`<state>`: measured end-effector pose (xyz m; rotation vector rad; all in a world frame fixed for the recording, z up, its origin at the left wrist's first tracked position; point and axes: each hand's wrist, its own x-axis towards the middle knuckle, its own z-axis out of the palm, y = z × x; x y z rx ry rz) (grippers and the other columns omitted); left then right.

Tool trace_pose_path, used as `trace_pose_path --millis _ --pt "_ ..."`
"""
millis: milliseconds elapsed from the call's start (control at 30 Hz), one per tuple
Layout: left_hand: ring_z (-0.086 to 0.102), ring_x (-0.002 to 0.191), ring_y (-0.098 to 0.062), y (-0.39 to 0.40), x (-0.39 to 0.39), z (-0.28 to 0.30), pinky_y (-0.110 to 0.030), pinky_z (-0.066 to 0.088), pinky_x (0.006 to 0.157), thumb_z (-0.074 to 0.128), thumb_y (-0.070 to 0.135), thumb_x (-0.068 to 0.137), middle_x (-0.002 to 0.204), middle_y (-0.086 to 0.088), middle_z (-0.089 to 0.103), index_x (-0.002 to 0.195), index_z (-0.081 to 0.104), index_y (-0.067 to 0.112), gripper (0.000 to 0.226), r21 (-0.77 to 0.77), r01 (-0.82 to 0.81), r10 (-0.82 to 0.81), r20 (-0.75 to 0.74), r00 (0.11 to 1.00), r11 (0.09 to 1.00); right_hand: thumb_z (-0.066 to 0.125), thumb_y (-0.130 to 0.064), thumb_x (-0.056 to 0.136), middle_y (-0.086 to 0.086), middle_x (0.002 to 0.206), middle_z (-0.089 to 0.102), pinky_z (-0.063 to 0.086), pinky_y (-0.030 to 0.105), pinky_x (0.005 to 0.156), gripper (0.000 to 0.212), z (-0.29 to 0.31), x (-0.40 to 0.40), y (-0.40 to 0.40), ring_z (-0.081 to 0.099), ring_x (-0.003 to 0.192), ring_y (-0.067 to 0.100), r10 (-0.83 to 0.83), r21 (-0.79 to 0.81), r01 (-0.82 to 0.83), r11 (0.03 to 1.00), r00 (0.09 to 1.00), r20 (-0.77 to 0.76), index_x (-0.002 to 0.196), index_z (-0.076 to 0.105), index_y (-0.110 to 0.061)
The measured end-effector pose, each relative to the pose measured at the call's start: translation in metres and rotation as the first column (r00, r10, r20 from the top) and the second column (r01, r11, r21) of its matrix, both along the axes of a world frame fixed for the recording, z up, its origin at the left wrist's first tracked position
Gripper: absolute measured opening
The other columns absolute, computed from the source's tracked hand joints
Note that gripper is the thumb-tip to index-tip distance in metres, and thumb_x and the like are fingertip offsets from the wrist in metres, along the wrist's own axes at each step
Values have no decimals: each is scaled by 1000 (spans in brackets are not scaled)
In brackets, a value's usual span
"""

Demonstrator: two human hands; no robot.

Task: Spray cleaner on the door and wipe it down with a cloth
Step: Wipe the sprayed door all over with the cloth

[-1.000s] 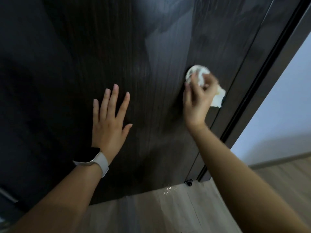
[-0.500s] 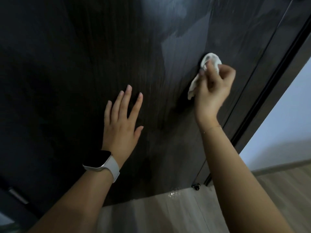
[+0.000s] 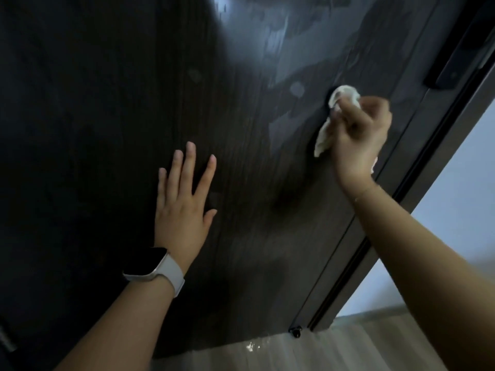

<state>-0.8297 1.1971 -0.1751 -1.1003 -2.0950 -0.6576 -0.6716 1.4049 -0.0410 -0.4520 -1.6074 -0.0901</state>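
Cloth (image 3: 325, 135): largely hidden inside the blurred right hand (image 3: 359, 135). Door (image 3: 107, 103): cut off at twelve and nine o'clock. Door handle (image 3: 471, 49): cropped at two o'clock, detail indistinct.

No readable text, labels, brands or numbers appear anywhere. The smartwatch (image 3: 150, 263) at lower left of the frame shows a dark, blank screen; any marking on it may simply be too dim to make out.
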Motion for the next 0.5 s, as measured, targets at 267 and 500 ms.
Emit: trace_pose_path --millis 267,500 --pt "-5 151 -30 2 3 2 -53 8 120 83 22 71 164 -12 -6 156 14 23 110 17 -15 14 22 1000 1000 59 -3 88 18 108 57 43 33 82 31 -73 -47 -58 47 100 29 173 237 -312 920 867 468 117 69 -6" --pt "-3 151 -29 2 6 5 -55 8 120 84 20 70 164 -10 -6 156 9 24 114 90 57 -66 95 993 994 58 -4 89 0 96 46 39 14 82 21 44 -33 -23 52 91 19 201 110 -202 973 979 23 101 73 -10"
